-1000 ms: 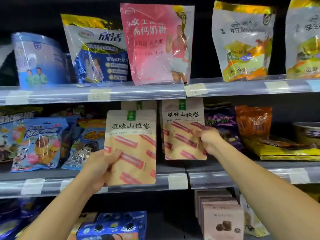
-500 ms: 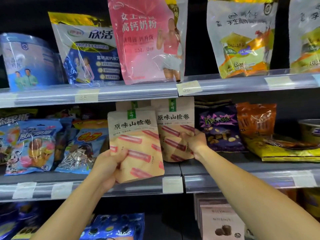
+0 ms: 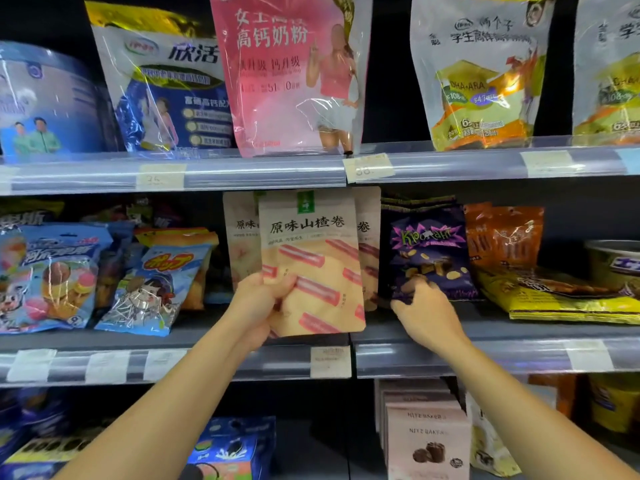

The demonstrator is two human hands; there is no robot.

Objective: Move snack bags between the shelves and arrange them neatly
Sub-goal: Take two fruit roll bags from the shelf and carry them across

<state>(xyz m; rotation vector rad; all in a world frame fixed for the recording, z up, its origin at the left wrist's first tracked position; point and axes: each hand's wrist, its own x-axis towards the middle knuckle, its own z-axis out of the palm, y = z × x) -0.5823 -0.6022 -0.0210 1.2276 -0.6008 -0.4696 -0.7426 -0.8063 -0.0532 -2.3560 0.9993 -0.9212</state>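
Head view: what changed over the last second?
The left hand carried its beige bag rightward, in front of the shelved beige bags. The right hand let go of one and moved right to the purple bag. Left grip unchanged.

A bare strip is being left along the front edge of the middle shelf, before the purple snack bag. Reach rearward is being blocked by hawthorn-roll bags centrally and a yellow bag rightward; headroom is being capped by the upper shelf rail.
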